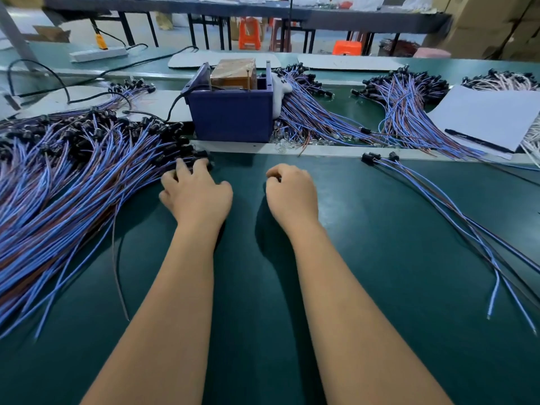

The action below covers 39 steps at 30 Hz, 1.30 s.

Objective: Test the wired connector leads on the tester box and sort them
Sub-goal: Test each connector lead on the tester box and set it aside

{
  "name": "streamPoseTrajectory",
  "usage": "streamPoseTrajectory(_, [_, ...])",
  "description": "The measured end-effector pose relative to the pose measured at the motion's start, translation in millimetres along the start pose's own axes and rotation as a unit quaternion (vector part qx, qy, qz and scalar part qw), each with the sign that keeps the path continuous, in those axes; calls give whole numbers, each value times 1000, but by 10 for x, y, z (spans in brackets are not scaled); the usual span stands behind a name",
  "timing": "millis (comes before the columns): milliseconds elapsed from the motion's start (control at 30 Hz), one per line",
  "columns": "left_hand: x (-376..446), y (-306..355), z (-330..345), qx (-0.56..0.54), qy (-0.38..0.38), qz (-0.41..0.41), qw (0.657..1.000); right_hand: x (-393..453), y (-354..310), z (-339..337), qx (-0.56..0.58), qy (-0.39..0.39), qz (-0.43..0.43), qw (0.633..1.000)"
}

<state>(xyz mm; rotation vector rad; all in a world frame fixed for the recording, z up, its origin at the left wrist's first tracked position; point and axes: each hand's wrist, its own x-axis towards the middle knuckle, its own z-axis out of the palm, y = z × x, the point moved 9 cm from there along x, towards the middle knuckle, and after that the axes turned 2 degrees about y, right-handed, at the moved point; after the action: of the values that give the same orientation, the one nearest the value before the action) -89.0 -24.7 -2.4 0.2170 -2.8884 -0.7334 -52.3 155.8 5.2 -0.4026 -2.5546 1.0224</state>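
Even overhead light, soft arm shadows, blurred background, wide-angle bending at edges.

A factory assembly floor is shown. A long green-matted workbench [263,287] is covered with large heaps of blue wired leads [67,182] at the left and upper right of the frame. A blue tester box [230,112] is set at centre. Further benches [204,10], orange plastic stools [249,33] and stacked cardboard cartons [496,24] are seen along the top.
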Motion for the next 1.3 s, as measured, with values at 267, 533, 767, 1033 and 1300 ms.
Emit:
streamPoseTrajectory(267, [23,-6,-97,4,42,18,999,-88,-76,69,-35,-27,-53,998])
streamPoseTrajectory(533, [-55,167,-295,-349,139,77,923,-142,-142,-19,161,5,-47,986])
streamPoseTrajectory(767, [-140,451,-162,-675,-54,108,728,-172,-139,168,487,-122,92,860])
streamPoseTrajectory(1033, [-729,966,156,-607,-440,204,629,-185,-50,137,590,-140,161,778])
streamPoseTrajectory(1300, [-849,865,394,-421,-514,189,723,-110,120,10,673,-72,184,712])
